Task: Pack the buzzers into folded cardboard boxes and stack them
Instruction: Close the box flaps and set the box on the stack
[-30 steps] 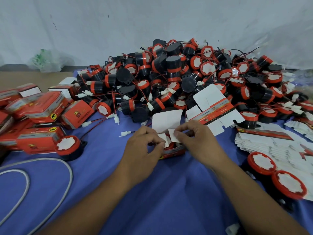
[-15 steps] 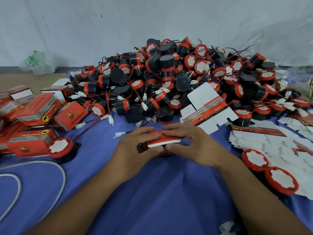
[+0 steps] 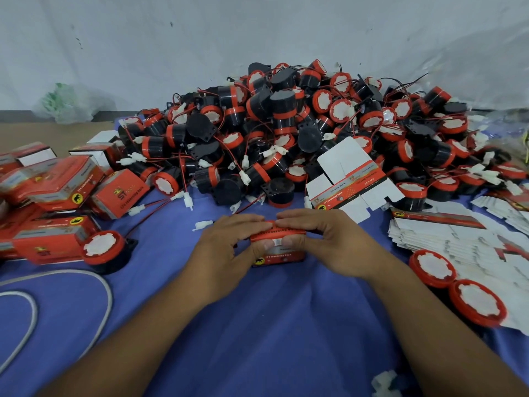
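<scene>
Left hand (image 3: 223, 250) and right hand (image 3: 335, 245) both grip a small red printed cardboard box (image 3: 286, 257) at centre on the blue cloth-covered table (image 3: 257, 325). Fingers of both hands are curled over the box's top edge, fingertips nearly meeting, and the thumbs press its front face. Just behind it is a big heap of black-and-red round buzzers with red wires and white plugs (image 3: 286, 124). An unfolded white-and-red flat carton (image 3: 352, 179) leans on the heap's front. A stack of flat white cartons (image 3: 458, 239) is on the right, with two red-capped buzzers (image 3: 476, 306) lying on it. Closed red boxes (image 3: 57, 190) are piled on the left, with one loose buzzer (image 3: 103, 250) beside them. A grey cable loop (image 3: 110, 296) is at lower left.
</scene>
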A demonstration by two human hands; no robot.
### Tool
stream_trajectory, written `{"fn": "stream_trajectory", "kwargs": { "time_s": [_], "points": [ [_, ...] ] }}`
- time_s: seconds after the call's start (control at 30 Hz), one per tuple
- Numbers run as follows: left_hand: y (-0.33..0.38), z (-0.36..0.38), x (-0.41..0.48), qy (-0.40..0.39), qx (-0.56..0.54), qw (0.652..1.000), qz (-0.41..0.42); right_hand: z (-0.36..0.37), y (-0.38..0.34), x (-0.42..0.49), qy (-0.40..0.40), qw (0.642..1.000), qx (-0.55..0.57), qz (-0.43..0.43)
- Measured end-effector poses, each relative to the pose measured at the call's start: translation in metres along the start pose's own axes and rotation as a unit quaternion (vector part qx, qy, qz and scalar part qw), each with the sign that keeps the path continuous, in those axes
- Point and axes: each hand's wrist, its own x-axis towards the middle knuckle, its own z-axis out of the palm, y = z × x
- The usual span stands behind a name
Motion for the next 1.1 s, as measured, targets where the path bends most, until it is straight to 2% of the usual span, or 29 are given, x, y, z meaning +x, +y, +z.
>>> {"fn": "stream_trajectory", "kwargs": {
  "time_s": [0.23, 0.77, 1.0, 1.1],
  "points": [
    [0.0012, -0.0022, 0.0026, 0.014, 0.057, 0.997, 0.050, 0.0005, -0.0018, -0.0005, -0.005, 1.000, 0.011, 0.001],
    [0.0077, -0.0083, 0.0073, -0.007, 0.042, 0.996, 0.081, 0.0042, 0.0020, 0.0009, 0.008, 0.999, 0.038, -0.016],
    [0.0075, -0.0058, 0.0011, -0.032, 0.027, 0.997, 0.067, 0.0028, 0.0053, 0.0010, -0.039, 0.999, 0.017, -0.019],
    [0.0087, -0.0053, 0.0017, -0.045, 0.045, 0.992, 0.111, 0.0031, 0.0063, 0.0008, -0.062, 0.998, 0.015, -0.020]
  ]
}}
